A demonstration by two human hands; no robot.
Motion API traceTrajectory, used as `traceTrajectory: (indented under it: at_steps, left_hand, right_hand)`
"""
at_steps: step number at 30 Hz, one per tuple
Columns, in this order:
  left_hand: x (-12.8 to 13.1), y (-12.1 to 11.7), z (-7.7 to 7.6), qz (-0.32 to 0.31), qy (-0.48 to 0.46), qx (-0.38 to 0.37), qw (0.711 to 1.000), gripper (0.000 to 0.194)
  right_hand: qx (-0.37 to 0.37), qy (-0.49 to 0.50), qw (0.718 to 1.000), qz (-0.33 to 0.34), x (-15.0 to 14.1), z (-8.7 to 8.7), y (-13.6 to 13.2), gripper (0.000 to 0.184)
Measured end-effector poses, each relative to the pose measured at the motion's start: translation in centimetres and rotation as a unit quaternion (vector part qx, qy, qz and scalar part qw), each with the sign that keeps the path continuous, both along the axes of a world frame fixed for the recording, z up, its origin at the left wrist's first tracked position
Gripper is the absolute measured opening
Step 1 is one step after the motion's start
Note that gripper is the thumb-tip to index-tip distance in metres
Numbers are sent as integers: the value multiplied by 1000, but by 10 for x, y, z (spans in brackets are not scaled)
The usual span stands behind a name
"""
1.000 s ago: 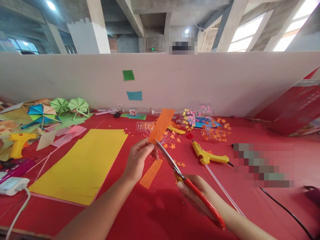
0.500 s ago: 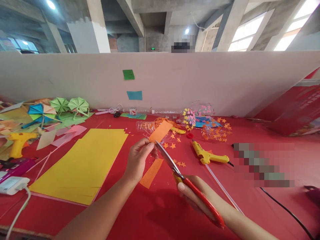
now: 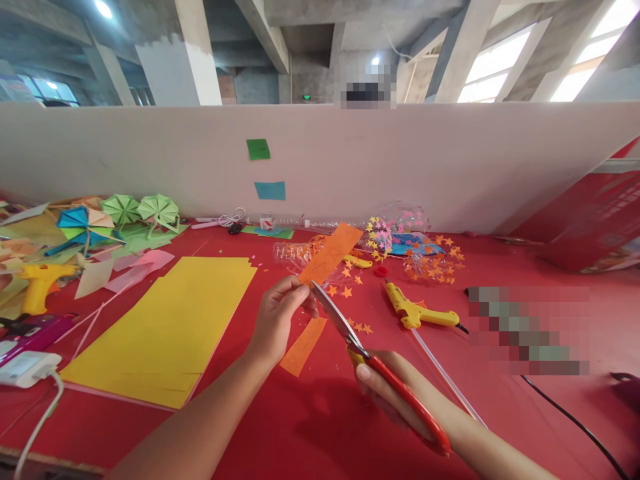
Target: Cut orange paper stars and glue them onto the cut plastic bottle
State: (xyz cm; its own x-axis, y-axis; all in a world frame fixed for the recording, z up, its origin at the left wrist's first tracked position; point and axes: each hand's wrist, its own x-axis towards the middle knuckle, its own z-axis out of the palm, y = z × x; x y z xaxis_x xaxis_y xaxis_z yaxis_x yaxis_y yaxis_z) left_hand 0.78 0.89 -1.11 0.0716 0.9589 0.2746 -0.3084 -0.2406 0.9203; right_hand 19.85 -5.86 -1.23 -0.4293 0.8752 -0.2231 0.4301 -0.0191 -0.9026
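Observation:
My left hand pinches the lower end of an orange paper strip, which slants up to the right and bears faint drawn outlines. Red-handled scissors lie in my right hand, its fingers wrapped round the handles. Their blades point up and left, with the tips at the strip's lower edge beside my left fingertips. On the table under my left hand rests another orange paper strip. Cut orange stars are scattered just behind the blades.
Yellow paper sheets lie left on the red table. A yellow glue gun with its stick and cord lies right. Another glue gun and a white plug adapter sit far left. Star-covered clear bottles stand before the partition.
The orange strip between my left fingers has turned and now shows a longer, darker face with drawn outlines. My hands and the scissors have barely moved.

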Motion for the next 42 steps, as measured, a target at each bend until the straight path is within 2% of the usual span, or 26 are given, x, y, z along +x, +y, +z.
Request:
traceTrajectory:
  at_steps: [12, 21, 36, 42]
  left_hand:
    - [-2, 1, 1, -11, -3, -3, 1000, 19]
    - [-11, 7, 7, -28, 35, 16, 999, 21]
    - [-12, 7, 7, -40, 9, 27, 999, 21]
    - [-12, 7, 6, -39, 13, 29, 999, 21]
  right_hand:
    - [-23, -13, 1000, -16, 0, 2, 0, 55]
    - [-28, -30, 999, -13, 2, 4, 2, 49]
    - [-21, -46, 998, -24, 0, 7, 1, 46]
    - [-10, -33, 999, -9, 3, -1, 3, 48]
